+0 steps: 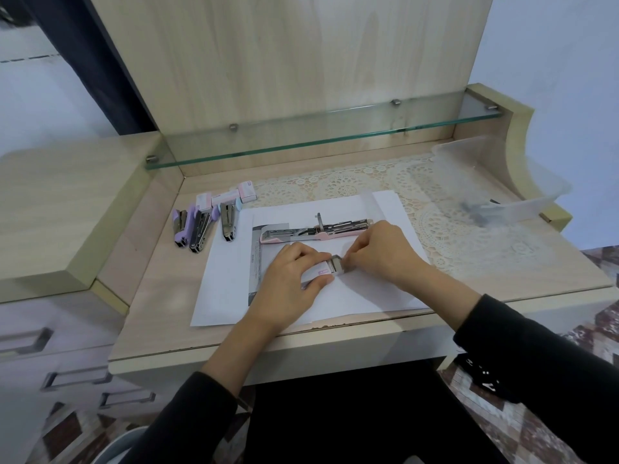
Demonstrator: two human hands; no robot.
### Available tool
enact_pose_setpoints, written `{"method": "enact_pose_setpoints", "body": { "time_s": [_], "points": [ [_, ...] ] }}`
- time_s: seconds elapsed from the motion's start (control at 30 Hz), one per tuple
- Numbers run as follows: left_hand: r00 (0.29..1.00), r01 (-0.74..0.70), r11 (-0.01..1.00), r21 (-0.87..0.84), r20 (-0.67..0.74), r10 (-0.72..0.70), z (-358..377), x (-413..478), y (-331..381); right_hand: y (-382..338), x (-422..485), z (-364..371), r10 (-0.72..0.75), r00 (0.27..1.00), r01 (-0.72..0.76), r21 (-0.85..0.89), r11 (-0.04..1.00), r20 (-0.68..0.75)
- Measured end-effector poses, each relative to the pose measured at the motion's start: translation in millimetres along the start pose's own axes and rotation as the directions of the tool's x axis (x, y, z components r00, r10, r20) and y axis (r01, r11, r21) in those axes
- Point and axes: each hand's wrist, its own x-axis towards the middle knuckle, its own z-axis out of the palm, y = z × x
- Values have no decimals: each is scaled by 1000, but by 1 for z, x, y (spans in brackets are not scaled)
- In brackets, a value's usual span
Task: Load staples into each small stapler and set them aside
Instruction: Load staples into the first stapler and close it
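Note:
A pink small stapler point(311, 232) lies opened out flat on white paper point(231, 289), its metal magazine exposed. Just in front of it my left hand point(291, 283) grips a small white staple box point(320, 271) with a pink label. My right hand point(382, 252) pinches the box's inner tray of staples point(337, 264) at its right end. Three more small staplers lie at the left: two purple ones point(181, 227) point(200, 231) and a light blue one point(229, 221).
Several small staple boxes point(231, 197) lie behind the staplers. A clear plastic container point(495, 182) stands on a lace mat point(435, 209) at the back right. A glass shelf point(321, 135) runs across the back. Drawers sit at the left.

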Motion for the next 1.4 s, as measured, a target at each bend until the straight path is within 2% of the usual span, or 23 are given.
{"method": "enact_pose_setpoints", "body": {
  "time_s": [0.17,0.33,0.5,0.73,0.87,1.03,1.2,1.27,1.4],
  "points": [
    [1000,-5,1000,4,6,5,0,0,0,-6,-2,7,-35,999,33,-78,996,-19],
    [1000,0,1000,1,2,0,0,1,0,-8,5,2,54,997,-53,-23,998,60],
    [1000,-3,1000,4,4,3,0,1,0,-10,6,1,69,993,-67,-25,997,91],
    [1000,-3,1000,15,9,3,0,0,-1,-20,1,1,11,999,3,-272,962,48],
    [1000,-7,1000,16,12,6,1,0,-1,-25,-2,3,-38,998,52,-354,934,44],
    [1000,-8,1000,9,4,8,1,0,-2,-16,-2,6,-32,999,32,-259,965,4],
    [1000,1,1000,5,2,-1,0,1,-1,1,-6,11,-159,984,151,-102,983,-79],
    [1000,6,1000,2,5,-6,0,1,0,3,-9,8,-201,975,191,-102,976,-95],
    [1000,20,1000,9,17,-20,-1,0,1,0,-14,7,-279,958,257,-224,940,-73]
  ]
}}
